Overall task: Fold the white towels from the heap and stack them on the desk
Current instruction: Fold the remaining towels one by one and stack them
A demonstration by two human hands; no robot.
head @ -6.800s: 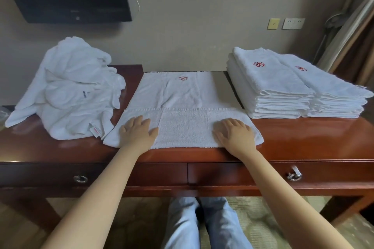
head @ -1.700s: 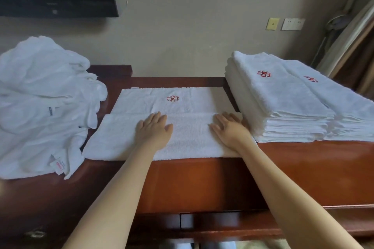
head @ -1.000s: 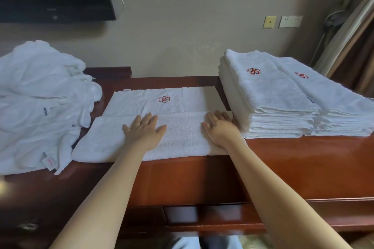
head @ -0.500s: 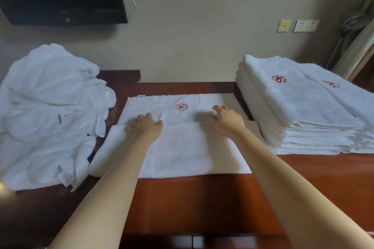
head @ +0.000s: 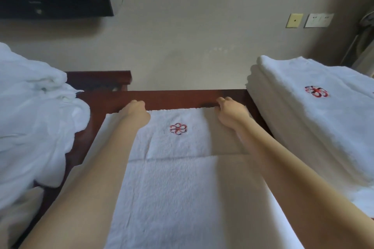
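Spread flat on desk [head: 182, 97]: half-folded towel [head: 178, 188], near part doubled over, red emblem [head: 178, 128] showing on far part. Gripping towel's far edge left of emblem with left hand [head: 137, 112], fingers curled over hem. Gripping same edge right of emblem with right hand [head: 230, 114], likewise curled. Left of towel, unfolded heap [head: 30, 117]; right of towel, folded stack [head: 303, 123], just beside.

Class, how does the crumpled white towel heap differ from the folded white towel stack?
The crumpled white towel heap is shapeless; the folded white towel stack lies in flat layers. The stack shows a red embroidered emblem; the heap shows none. Both are white and rest on the wooden desk.
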